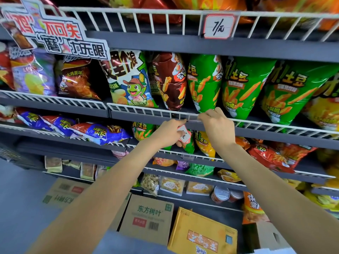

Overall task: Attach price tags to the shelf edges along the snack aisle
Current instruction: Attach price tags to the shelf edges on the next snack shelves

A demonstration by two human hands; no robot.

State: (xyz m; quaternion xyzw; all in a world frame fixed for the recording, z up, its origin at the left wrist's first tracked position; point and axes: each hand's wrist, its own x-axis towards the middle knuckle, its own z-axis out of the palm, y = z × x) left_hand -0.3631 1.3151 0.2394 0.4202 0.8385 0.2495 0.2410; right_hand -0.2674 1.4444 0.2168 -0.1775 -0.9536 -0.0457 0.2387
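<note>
A clear plastic tag holder (pixel 191 118) sits on the white wire rail (pixel 146 111) of the middle shelf. My right hand (pixel 215 125) pinches its right end, fingers curled over the rail. My left hand (pixel 169 133) reaches up from below, its fingertips at the holder's left end, and it holds a white price tag with a red border (pixel 185 135) against its palm. Another filled tag reading 7 (pixel 219 26) hangs on the top shelf rail. An empty clear holder (pixel 187 155) clips to the rail one shelf lower.
Green, brown and white chip bags (pixel 205 83) stand right behind the rail. A promotional sign (pixel 55 35) hangs at the upper left. Cardboard boxes (pixel 148 215) lie on the floor below. Lower shelves hold more snack packs and tins (pixel 221 194).
</note>
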